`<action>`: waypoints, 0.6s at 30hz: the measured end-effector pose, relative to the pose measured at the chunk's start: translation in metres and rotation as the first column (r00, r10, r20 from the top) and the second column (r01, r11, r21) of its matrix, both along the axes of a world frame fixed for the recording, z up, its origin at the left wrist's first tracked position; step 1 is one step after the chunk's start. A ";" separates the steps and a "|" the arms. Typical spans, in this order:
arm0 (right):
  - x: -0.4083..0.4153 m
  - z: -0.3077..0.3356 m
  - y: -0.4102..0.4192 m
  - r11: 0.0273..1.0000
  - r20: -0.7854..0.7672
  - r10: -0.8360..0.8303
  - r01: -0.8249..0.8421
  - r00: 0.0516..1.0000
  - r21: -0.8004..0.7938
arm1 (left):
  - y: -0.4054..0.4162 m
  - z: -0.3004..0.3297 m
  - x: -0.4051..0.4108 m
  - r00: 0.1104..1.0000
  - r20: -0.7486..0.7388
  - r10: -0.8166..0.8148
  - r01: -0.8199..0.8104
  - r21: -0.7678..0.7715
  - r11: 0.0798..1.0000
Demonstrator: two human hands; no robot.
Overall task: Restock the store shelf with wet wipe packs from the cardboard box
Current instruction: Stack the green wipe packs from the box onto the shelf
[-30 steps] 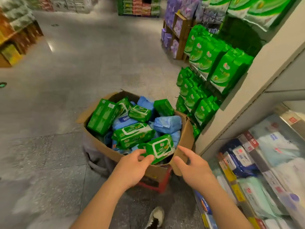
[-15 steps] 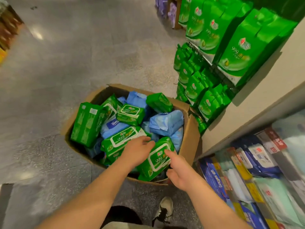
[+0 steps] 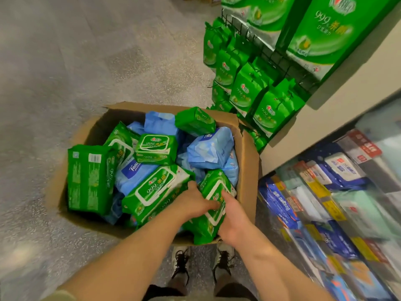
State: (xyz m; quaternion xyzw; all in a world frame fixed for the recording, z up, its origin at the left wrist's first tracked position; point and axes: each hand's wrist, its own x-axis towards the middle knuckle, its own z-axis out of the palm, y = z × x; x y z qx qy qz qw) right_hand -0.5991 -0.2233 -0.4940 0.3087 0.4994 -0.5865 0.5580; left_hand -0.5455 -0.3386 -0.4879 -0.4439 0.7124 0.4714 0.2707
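Observation:
An open cardboard box [image 3: 247, 170] on the floor holds several green and blue wet wipe packs. Both hands are inside its near right corner. My left hand [image 3: 193, 203] grips the left side of a green wipe pack [image 3: 213, 187] standing on end there. On the pack's right side my right hand [image 3: 233, 222] holds it, thumb across its front label. A larger green pack [image 3: 154, 190] lies just left of my left hand. The store shelf [image 3: 338, 192] at the right carries blue and pale packs behind price strips.
Green hanging packs [image 3: 245, 92] fill a wire rack right behind the box on a pillar. My two shoes [image 3: 201, 263] stand just in front of the box. Grey speckled floor [image 3: 86, 61] spreads left and beyond.
I have leaned closer over the box. Both hands moved from the box's near edge onto the green pack in the right corner and closed around it.

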 end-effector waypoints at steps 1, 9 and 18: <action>0.001 0.000 0.000 1.000 -0.007 -0.017 0.016 1.000 -0.012 | -0.002 0.004 0.002 1.000 -0.020 0.012 -0.012 0.004 1.000; 0.013 0.055 0.026 0.992 -0.239 0.024 -0.052 0.971 -0.114 | -0.033 0.055 0.033 0.967 -0.189 0.172 -0.134 0.198 0.971; -0.004 0.131 0.109 0.987 -0.524 -0.153 0.103 0.838 -0.123 | 0.031 0.132 -0.013 0.911 -0.364 0.195 0.039 0.546 0.837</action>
